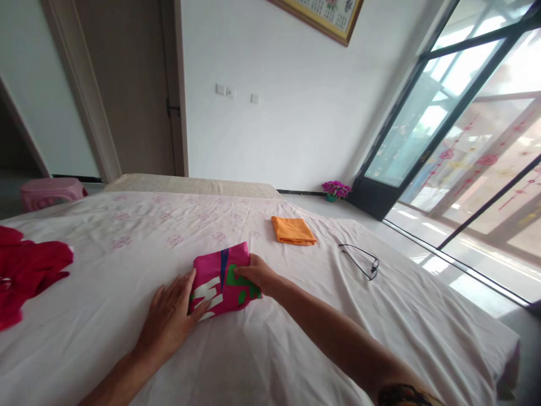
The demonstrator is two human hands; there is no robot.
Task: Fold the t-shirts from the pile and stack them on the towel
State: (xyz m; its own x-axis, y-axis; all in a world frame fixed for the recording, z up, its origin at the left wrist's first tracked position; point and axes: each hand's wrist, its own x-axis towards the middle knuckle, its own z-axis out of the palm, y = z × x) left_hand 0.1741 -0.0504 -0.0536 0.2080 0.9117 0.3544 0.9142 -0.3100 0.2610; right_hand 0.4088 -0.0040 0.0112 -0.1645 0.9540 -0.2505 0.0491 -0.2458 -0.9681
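A folded pink garment [228, 282] with white and green lettering and a dark blue stripe lies on the bed, tilted slightly in view. My left hand [175, 307] holds its left side, the thumb over the front corner and the fingers along the edge. On the opposite side, my right hand [257, 274] grips the edge with the thumb on top; its other fingers are mostly hidden. Beyond the right hand rests a neatly folded orange cloth [293, 230].
A white patterned sheet [139, 270] covers the bed. Crumpled red fabric [31, 270] is at the left, eyeglasses [369, 265] at the right. A pink stool [53, 189], purple flowers [336, 189] and a glass door [422, 113] stand beyond the bed.
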